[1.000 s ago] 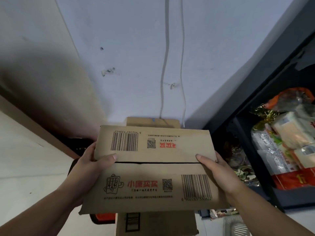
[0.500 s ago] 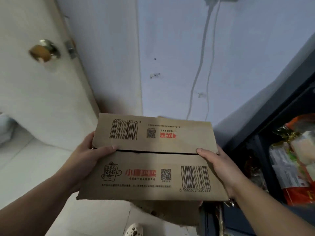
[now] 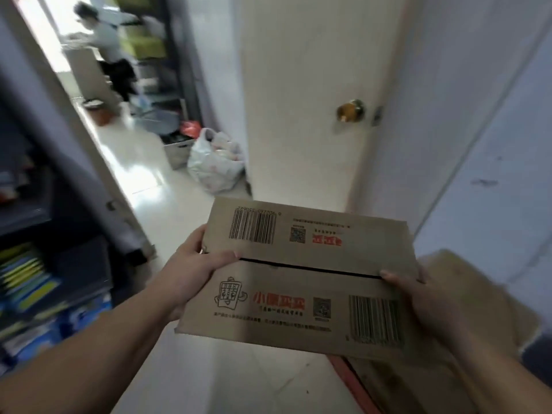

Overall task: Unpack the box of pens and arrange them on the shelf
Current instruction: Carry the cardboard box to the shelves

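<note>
A brown cardboard box (image 3: 307, 279) with barcodes, QR codes and red print is carried in front of me, its two top flaps meeting at a dark seam. My left hand (image 3: 194, 270) grips its left end, thumb lying on top at the seam. My right hand (image 3: 418, 297) grips the right end, thumb on the seam too. The flaps are closed, so the contents are hidden. A dark shelf unit (image 3: 44, 264) with blue and yellow packs stands at the left.
A cream door (image 3: 304, 100) with a brass knob (image 3: 351, 110) stands open ahead. A white plastic bag (image 3: 213, 165) lies on the floor by it. Another person (image 3: 110, 55) is in the far room. More cardboard (image 3: 448, 369) lies at lower right.
The view has swung left from the wall and the snack shelf to the doorway and the stationery shelf. The box stays level in both hands, grip unchanged.
</note>
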The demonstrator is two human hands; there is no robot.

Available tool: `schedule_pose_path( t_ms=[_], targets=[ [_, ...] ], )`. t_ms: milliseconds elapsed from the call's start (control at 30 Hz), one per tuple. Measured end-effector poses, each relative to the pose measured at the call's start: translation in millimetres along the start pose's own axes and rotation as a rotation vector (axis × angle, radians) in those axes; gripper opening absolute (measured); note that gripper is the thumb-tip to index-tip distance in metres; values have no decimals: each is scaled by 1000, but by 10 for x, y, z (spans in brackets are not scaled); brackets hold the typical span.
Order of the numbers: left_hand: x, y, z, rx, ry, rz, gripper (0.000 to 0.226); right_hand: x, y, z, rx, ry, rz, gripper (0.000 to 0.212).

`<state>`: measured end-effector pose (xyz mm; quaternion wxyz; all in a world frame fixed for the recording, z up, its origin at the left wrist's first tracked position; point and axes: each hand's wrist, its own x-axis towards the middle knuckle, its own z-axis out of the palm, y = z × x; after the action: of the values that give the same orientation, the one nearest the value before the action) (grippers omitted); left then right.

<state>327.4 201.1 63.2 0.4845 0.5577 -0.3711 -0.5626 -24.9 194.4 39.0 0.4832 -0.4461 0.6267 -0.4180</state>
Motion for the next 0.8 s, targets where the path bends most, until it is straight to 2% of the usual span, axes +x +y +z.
schedule_pose_path(
  t_ms=[200, 333, 467, 600, 700, 800],
  targets=[
    [-844, -17, -1328, -47, 215, 50, 48, -398, -351, 1259, -64, -320, -48, 39],
    [-1677, -104, -2371, -71, 388, 67, 42, -878, -478, 2345, -55, -508, -57, 36],
    [-2647, -214, -3397, -136, 589, 84, 41, -1525, -570, 3539, -74, -730, -39, 47],
    [-3637, -296, -4255, -169, 803, 122, 41, -2206, -619, 4684, -119, -912, -64, 35],
    [-4304, -384, -4753, -191, 930, 138, 53, -2699, -673, 5469, -155, -1109, -67, 40],
    [-4844, -506, -5124, -218, 1068, 150, 64, -3115, -711, 6172, -243, -1216, -92, 53]
  ],
)
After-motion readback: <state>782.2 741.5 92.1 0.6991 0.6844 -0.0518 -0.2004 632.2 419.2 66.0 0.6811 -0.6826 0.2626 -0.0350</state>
